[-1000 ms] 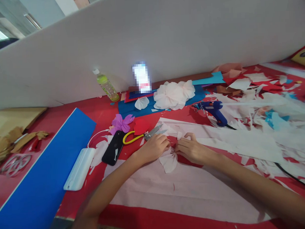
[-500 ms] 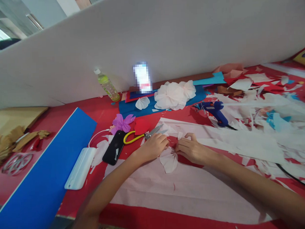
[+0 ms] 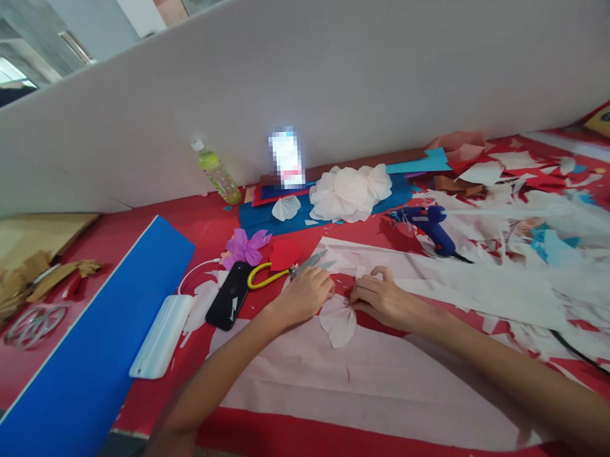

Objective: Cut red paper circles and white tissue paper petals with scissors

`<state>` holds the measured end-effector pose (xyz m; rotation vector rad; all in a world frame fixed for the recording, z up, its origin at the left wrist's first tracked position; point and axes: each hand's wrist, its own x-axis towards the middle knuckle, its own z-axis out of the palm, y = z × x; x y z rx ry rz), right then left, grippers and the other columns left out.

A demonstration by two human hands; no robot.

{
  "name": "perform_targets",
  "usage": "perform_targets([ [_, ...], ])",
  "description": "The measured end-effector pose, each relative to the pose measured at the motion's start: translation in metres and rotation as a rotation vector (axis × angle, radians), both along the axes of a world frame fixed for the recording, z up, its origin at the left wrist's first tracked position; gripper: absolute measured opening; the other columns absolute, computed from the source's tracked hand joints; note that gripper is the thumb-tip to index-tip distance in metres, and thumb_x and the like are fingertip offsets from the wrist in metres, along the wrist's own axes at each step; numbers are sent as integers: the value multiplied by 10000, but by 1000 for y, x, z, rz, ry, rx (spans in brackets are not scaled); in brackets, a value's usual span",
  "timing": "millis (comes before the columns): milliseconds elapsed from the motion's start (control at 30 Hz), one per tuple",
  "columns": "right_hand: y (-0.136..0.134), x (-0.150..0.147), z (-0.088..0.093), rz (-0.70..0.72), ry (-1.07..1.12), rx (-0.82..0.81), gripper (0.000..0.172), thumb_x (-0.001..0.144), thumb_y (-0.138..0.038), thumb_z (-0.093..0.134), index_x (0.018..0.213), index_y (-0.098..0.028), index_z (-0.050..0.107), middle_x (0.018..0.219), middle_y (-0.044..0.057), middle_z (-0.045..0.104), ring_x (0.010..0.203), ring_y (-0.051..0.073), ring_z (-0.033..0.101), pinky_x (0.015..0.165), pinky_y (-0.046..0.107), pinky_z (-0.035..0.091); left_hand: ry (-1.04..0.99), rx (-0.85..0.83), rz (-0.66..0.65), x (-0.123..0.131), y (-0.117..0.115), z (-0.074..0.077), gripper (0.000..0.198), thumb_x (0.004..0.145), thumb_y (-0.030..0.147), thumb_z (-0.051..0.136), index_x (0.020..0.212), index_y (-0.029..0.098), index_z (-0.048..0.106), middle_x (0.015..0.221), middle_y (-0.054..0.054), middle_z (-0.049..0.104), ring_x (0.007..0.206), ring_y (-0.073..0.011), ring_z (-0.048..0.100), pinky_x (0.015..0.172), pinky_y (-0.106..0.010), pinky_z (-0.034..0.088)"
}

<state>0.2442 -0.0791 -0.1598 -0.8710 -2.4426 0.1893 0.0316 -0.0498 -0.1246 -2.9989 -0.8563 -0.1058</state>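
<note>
A pale pink paper petal (image 3: 338, 324) hangs from the fingertips of my right hand (image 3: 380, 298), which pinch its gathered end. Close by on the left, my left hand (image 3: 310, 291) is closed with its fingertips near the petal's upper edge; whether it grips anything is hidden. Scissors with yellow handles (image 3: 267, 280) lie just beyond the left hand, their blades partly behind it. Under both hands spreads a large pale pink sheet (image 3: 370, 386). Farther back, a ruffled pale paper flower (image 3: 348, 192) and a single pleated petal (image 3: 285, 208) rest on blue paper (image 3: 255, 220).
A blue glue gun (image 3: 429, 225) lies right of the flower, with white paper scraps (image 3: 515, 228) beyond. On the left are a black phone (image 3: 228, 296), a purple flower (image 3: 245, 247), a white device (image 3: 161, 337) and a blue board (image 3: 103, 342). A bottle (image 3: 218, 177) stands by the partition.
The view has shifted very slightly. My left hand has drawn back a little from the petal, while my right hand keeps its pinch on it.
</note>
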Motion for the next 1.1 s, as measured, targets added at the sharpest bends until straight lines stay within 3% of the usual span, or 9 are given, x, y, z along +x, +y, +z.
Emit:
perform_targets([
  [133, -3, 1, 3, 23, -90, 169, 299, 948, -184, 351, 776, -154, 593, 731, 23, 617, 686, 132, 515, 793, 350, 249, -115, -133, 71, 0, -3, 9, 213, 924, 207, 365, 860, 136, 555, 921, -87, 576, 895, -205, 526, 819, -366, 427],
  [333, -15, 2, 18, 89, -292, 523, 317, 919, -76, 305, 815, -135, 598, 732, 49, 595, 683, 167, 493, 713, 352, 285, -379, -476, 149, 4, -11, 21, 287, 891, 218, 427, 1168, 173, 489, 1227, -94, 539, 1152, -185, 475, 974, -350, 392],
  [467, -17, 2, 24, 99, -291, 612, 337, 908, -51, 291, 794, -148, 593, 711, 39, 584, 652, 152, 476, 699, 342, 300, -375, -744, 169, 7, -15, 26, 277, 820, 207, 523, 1088, 153, 566, 1113, -73, 621, 1016, -169, 570, 897, -290, 443],
  [567, -16, 2, 25, 99, -280, 620, 329, 905, -54, 300, 787, -152, 590, 707, 38, 589, 649, 148, 476, 703, 343, 310, -399, -852, 221, 9, -16, 28, 235, 763, 174, 566, 992, 146, 612, 998, -48, 663, 904, -149, 605, 817, -249, 467],
  [833, -21, 1, 29, 107, -283, 649, 291, 894, -64, 333, 766, -163, 575, 760, 40, 611, 656, 140, 475, 638, 331, 303, -429, -790, 239, 13, -22, 28, 177, 734, 156, 579, 895, 150, 652, 912, -35, 683, 847, -141, 611, 771, -232, 459],
  [1100, -21, 1, 31, 87, -256, 675, 311, 884, -54, 327, 760, -170, 588, 742, 36, 609, 640, 135, 461, 721, 353, 329, -429, -727, 309, 16, -27, 31, 176, 726, 120, 561, 859, 157, 670, 875, -32, 693, 805, -144, 620, 720, -231, 476],
])
